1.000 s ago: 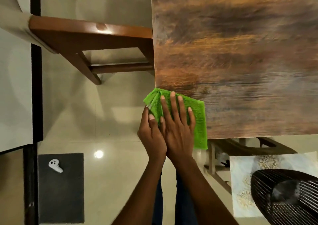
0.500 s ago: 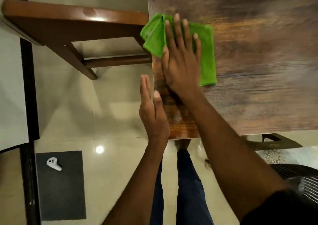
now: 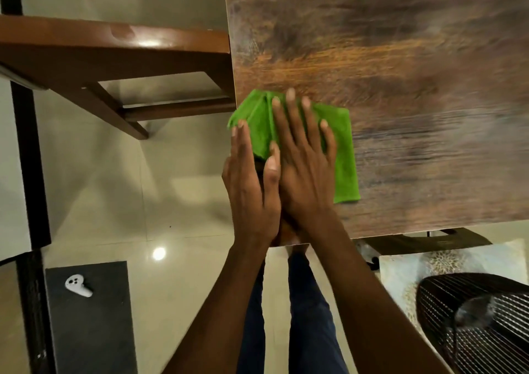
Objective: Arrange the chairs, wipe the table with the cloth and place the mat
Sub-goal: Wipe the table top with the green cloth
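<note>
A folded green cloth (image 3: pixel 342 150) lies on the dark wood-grain table (image 3: pixel 400 58) at its near left corner, one corner hanging past the left edge. My right hand (image 3: pixel 303 156) presses flat on the cloth with fingers straight and spread. My left hand (image 3: pixel 250 181) is held straight beside it along the table's left edge, its fingertips by the cloth's overhanging corner. A brown wooden chair (image 3: pixel 114 50) stands to the left, its seat tucked against the table's side.
A white controller (image 3: pixel 77 286) lies on a dark floor mat (image 3: pixel 88 316) at the lower left. A black wire-mesh object (image 3: pixel 481 322) and a patterned pale cushion (image 3: pixel 446 265) sit at the lower right. A black frame post (image 3: pixel 27 159) runs down the left. Glossy tiled floor spreads below.
My right hand has pulled the cloth back toward me along the table's left edge. My left hand has come up against it again after hanging apart.
</note>
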{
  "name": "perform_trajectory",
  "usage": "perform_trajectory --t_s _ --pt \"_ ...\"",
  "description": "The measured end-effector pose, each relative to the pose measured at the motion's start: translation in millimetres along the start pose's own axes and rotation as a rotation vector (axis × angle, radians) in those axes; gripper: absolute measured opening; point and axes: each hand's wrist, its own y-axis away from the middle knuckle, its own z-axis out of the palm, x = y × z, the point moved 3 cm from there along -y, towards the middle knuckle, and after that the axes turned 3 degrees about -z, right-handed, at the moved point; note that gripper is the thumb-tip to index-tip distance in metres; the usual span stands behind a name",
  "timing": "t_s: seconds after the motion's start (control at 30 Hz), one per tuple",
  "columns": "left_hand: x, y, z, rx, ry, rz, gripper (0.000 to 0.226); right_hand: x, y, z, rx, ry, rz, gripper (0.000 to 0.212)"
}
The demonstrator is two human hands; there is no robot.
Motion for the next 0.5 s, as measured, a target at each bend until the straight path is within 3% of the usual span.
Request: perform_trajectory --t_s 0.1,0.2,0.37,0.5 --pt "7.9 -18.6 5.9 -0.054 -0.267 0.086 0.063 32.4 -40.0 -6.5 0.045 0.034 0.072 0.063" --pt "10.6 -44.4 11.7 -0.106 -0.553 0.206 0.064 58.1 -8.9 -12.7 0.035 0.056 0.110 0.063" --pt "13.1 -59.6 17.0 -0.086 -0.637 0.275 0.064 62.2 93.3 -19.7 -0.055 0.042 0.138 0.064" --pt "11.3 -58.7 19.6 -0.070 -0.662 0.280 0.064 67.3 69.1 -21.3 -0.058 0.043 0.110 0.065"
